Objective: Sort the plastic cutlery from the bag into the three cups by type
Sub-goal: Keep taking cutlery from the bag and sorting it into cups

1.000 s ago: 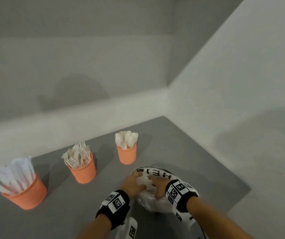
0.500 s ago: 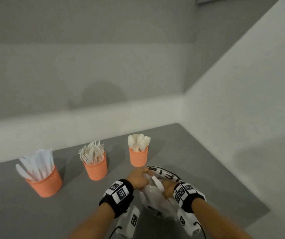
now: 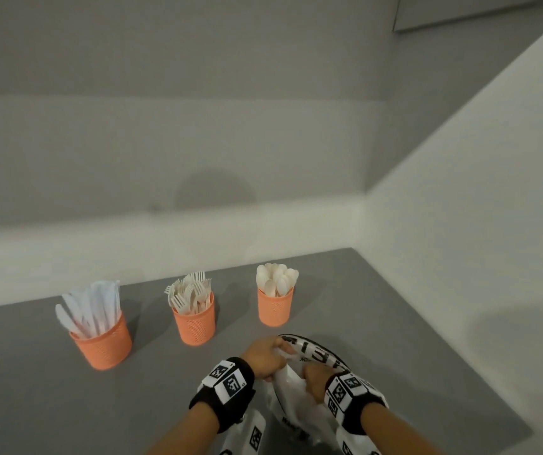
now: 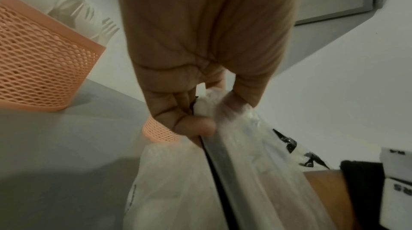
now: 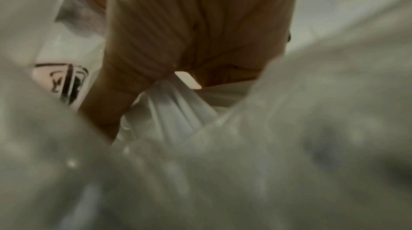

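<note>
Both hands on the bag [image 3: 296,394], which sits on the gray table [image 3: 378,323] at 6 o'clock in the head view, just in front of the person; bag is thin whitish plastic with black lettering on its far edge.

Left hand [image 3: 263,356] pinches the bag's rim on its 10 o'clock side; left wrist view shows fingers [image 4: 194,125] curled over a bunched fold of film, thumb under it; firm narrow grip on plastic only.

Right hand [image 3: 314,377] is at the bag's mouth, toward 3 o'clock of the left hand; right wrist view shows the fingers [image 5: 125,92] closed around gathered plastic, with a small flat white end [image 5: 188,79] poking out between them; too blurred to tell whether that is a piece of cutlery, or which kind; most of that view is bag film right against the lens.

Three orange mesh cups in a row across the table, 9 to 12 o'clock from the hands; left cup [image 3: 102,343] holds knives [image 3: 92,307], farthest from the bag; middle cup [image 3: 194,323] holds forks [image 3: 191,292]; right cup [image 3: 275,307] holds spoons [image 3: 276,279], nearest the bag, just beyond its far edge at 12 o'clock; all three upright, well apart from each other, none touched by a hand.

Black wristbands with square coded tags [image 3: 225,379] on both wrists.
</note>
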